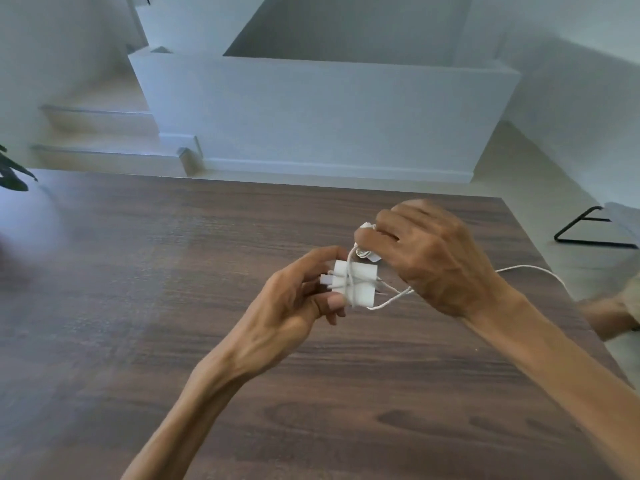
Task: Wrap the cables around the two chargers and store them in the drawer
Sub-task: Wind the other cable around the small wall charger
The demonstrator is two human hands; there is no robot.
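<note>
My left hand (298, 299) pinches a white square charger (356, 282) above the dark wooden table (173, 306), thumb below and fingers above. A thin white cable (388, 299) crosses the charger in a couple of turns. My right hand (429, 258) is closed on a bunch of that cable just up and right of the charger. The cable's loose end (533, 270) trails off behind my right wrist toward the table's right edge. A second charger and the drawer are not in view.
A dark plant leaf (14, 174) pokes in at the left edge. Beyond the table are a white low wall (329, 116) and steps (100, 133). A black metal chair leg (588, 230) stands on the floor at the right.
</note>
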